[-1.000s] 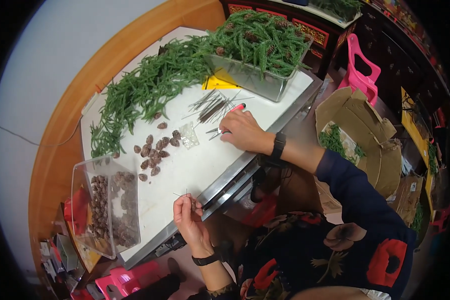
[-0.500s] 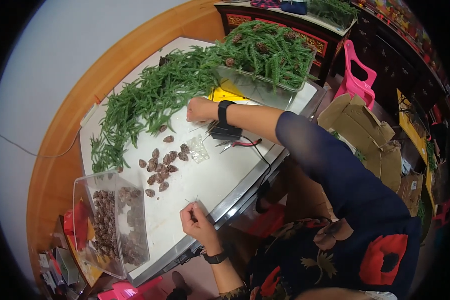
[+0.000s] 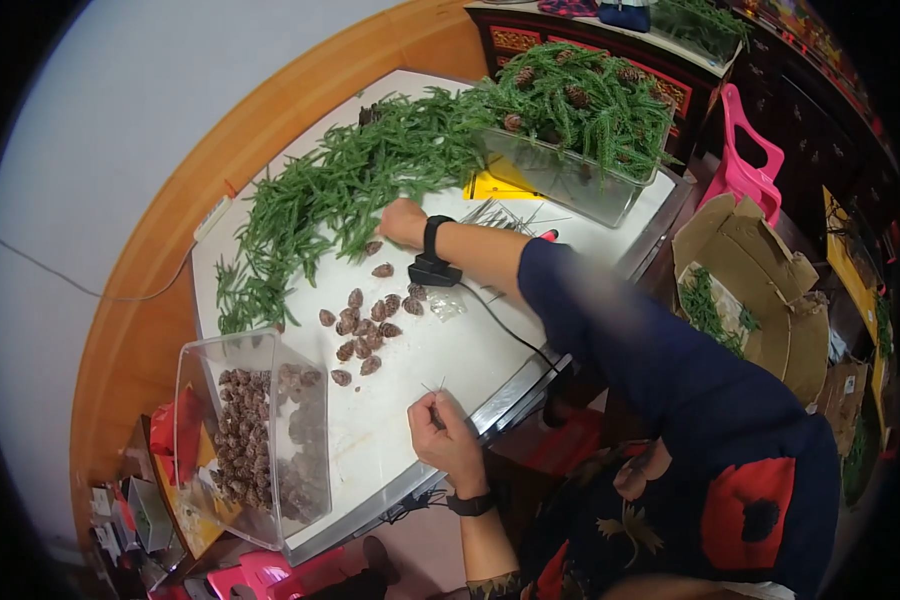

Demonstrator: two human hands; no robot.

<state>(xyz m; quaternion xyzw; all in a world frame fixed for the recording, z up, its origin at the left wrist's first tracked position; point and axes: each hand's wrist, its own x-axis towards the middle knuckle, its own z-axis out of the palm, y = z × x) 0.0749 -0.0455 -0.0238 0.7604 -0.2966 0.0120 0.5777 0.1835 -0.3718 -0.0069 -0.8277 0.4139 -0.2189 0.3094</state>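
Note:
My left hand (image 3: 446,437) is closed in a pinch over the near table edge, with thin dark wire ends standing up from between its fingers. My right hand (image 3: 402,223) reaches across to the near edge of the green sprigs (image 3: 340,175); its fingers are curled, and whatever they hold is hidden. A pinecone (image 3: 372,247) lies just below that hand, and several brown pinecones (image 3: 362,335) are scattered on the white table (image 3: 390,420). Under my right wrist hangs a black box (image 3: 434,271) with a cord. Beside it lies a clear bag (image 3: 448,304) of small pieces.
A clear bin (image 3: 305,530) of pinecones stands at the table's left corner. A second clear bin (image 3: 610,212) at the back right overflows with sprigs and cones. Thin wires (image 3: 500,215) lie beyond my right forearm. An open cardboard box (image 3: 800,270) and pink chair (image 3: 745,170) stand to the right.
The whole view has shifted. Across the table, my right hand has moved left to the sprigs, and its forearm now mostly covers the red-handled pliers. My left hand keeps its pinch.

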